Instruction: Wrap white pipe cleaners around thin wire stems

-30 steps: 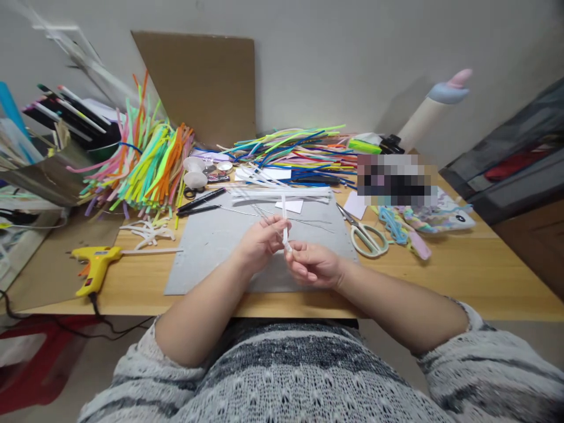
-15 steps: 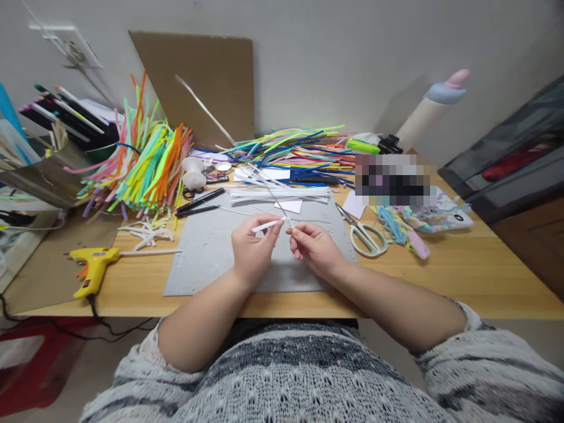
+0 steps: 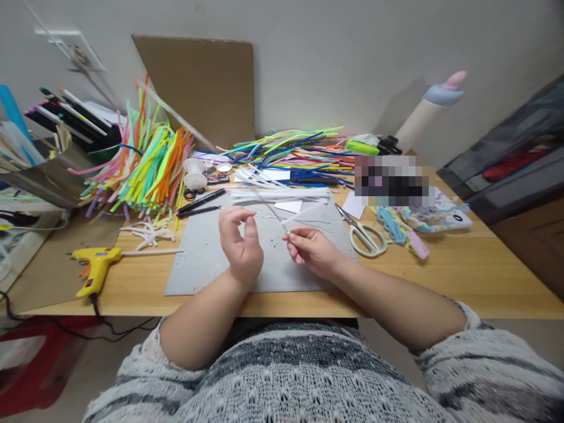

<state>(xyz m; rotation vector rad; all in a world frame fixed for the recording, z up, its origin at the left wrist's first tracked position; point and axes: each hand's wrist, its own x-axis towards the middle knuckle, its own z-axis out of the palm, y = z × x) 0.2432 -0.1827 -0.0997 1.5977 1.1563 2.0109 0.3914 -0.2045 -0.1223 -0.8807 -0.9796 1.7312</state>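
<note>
My right hand point(image 3: 315, 249) pinches a thin stem point(image 3: 269, 207) between thumb and fingertips over the grey mat point(image 3: 194, 258). A white pipe cleaner point(image 3: 304, 215) meets the stem at these fingertips, its loose end slanting up to the right. From there the stem runs up and to the left, and its far part point(image 3: 180, 120) looks white, thicker and blurred. To the left, apart from the stem, my left hand point(image 3: 241, 244) is raised with loosely curled fingers and the thumb apart; nothing shows in it.
Scissors point(image 3: 369, 239) lie right of the mat, a yellow glue gun point(image 3: 97, 267) to its left. White pipe cleaners point(image 3: 282, 196) and black pens point(image 3: 200, 202) lie along its far edge. Coloured pipe cleaners point(image 3: 150, 158) stand bundled behind, near a cardboard sheet point(image 3: 198, 88).
My left hand has let go of the white pipe cleaner and drawn back left. The pipe cleaner's loose end now points right, and the stem's far part has swung left.
</note>
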